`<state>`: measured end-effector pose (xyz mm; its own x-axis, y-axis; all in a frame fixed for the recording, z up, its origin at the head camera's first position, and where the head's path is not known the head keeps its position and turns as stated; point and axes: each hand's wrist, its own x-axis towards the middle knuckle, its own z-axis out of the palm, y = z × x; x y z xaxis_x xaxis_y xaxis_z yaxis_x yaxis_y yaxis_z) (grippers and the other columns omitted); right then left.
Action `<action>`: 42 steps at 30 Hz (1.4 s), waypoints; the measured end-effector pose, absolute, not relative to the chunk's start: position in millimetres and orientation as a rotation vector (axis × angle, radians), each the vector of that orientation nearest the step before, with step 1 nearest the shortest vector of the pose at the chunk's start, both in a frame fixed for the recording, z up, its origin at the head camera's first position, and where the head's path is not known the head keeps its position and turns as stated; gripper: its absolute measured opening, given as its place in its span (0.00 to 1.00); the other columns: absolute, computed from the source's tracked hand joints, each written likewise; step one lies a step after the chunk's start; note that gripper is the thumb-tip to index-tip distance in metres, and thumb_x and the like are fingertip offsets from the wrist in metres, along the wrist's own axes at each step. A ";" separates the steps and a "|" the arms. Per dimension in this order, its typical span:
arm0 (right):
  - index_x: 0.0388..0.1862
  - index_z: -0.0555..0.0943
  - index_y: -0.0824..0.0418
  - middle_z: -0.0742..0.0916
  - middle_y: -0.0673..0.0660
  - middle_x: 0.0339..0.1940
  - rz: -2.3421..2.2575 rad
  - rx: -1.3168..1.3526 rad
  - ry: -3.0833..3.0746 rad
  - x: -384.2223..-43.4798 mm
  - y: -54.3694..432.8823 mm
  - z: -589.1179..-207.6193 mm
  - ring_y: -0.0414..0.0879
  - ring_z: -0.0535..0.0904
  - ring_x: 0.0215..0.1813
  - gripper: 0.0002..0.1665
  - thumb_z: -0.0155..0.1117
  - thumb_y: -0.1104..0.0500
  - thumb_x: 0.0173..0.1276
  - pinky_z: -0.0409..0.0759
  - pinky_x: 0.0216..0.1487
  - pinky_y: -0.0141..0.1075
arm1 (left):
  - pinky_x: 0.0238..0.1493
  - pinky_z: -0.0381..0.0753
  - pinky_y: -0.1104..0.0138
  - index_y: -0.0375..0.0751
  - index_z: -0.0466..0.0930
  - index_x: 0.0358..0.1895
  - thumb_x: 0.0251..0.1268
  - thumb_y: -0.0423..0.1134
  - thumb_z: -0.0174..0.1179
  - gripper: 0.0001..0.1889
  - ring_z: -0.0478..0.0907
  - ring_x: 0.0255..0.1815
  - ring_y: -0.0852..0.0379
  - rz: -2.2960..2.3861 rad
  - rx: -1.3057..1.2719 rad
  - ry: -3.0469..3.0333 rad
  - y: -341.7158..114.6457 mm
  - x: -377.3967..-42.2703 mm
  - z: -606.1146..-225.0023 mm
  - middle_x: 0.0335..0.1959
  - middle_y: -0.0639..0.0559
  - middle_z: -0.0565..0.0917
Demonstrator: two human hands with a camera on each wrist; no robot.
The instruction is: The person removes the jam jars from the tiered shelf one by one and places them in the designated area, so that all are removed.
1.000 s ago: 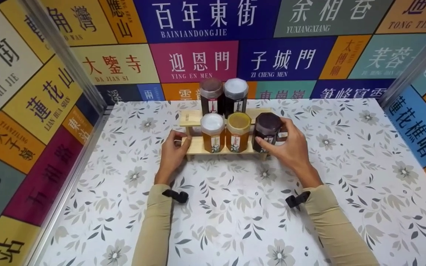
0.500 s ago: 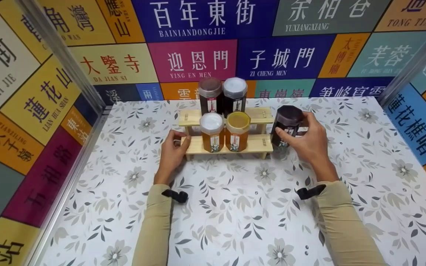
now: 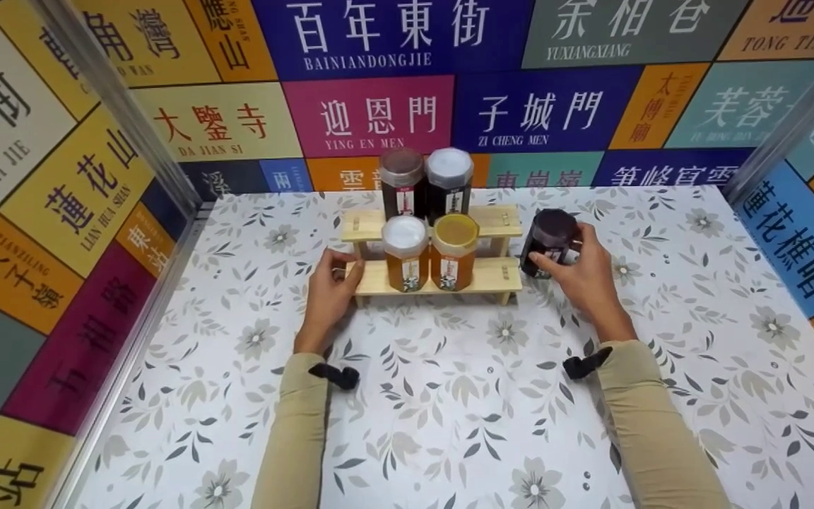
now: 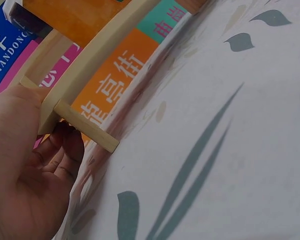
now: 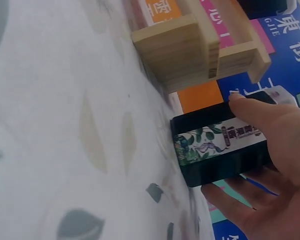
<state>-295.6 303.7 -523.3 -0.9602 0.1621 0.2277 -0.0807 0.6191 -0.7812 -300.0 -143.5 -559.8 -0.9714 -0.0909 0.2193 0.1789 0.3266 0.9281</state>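
My right hand [image 3: 588, 279] grips a dark jar [image 3: 554, 227] with a dark lid, just right of the two-step wooden rack [image 3: 495, 276]. In the right wrist view the jar's base [image 5: 182, 155] is at the tabletop; thumb and fingers are on opposite sides of it. My left hand [image 3: 329, 300] pinches the left end of the rack's lower step, thumb on top and fingers curled below. On that step stand an amber jar with a white lid [image 3: 405, 256] and one with a yellow lid [image 3: 455, 256]. Two dark jars, one brown-lidded [image 3: 402, 185], one white-lidded [image 3: 449, 185], stand on the upper step.
The table [image 3: 421, 396] has a white cover printed with grey leaves and flowers. Panels of coloured signs [image 3: 372, 116] stand behind it and along both sides. Metal posts [image 3: 167, 155] mark the back corners.
The dark jar has left the right end of the lower step and moved right, then down a little, in my right hand. My left hand and the rack have stayed put.
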 end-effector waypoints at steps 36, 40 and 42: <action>0.78 0.72 0.60 0.79 0.61 0.73 1.261 0.192 -2.130 -287.0 233.0 -477.5 0.55 0.74 0.74 0.37 0.74 0.54 0.75 0.72 0.76 0.55 | 0.51 0.81 0.68 0.41 0.79 0.54 0.78 0.45 0.68 0.14 0.82 0.49 0.55 -1.707 -0.053 -2.369 -144.6 -299.7 -559.2 0.52 0.47 0.85; 0.76 0.74 0.59 0.81 0.59 0.71 1.391 0.398 -2.121 -276.4 208.0 -473.8 0.55 0.78 0.71 0.34 0.73 0.61 0.74 0.79 0.72 0.54 | 0.50 0.80 0.68 0.40 0.79 0.55 0.78 0.44 0.68 0.14 0.82 0.49 0.54 -1.727 -0.067 -2.353 -144.1 -298.9 -559.6 0.53 0.46 0.85; 0.77 0.74 0.59 0.80 0.58 0.73 1.444 0.475 -2.129 -273.3 197.4 -474.9 0.55 0.78 0.73 0.34 0.73 0.62 0.75 0.81 0.72 0.54 | 0.50 0.80 0.68 0.40 0.80 0.55 0.77 0.43 0.69 0.14 0.82 0.49 0.53 -1.738 -0.074 -2.341 -143.3 -298.4 -559.5 0.53 0.45 0.85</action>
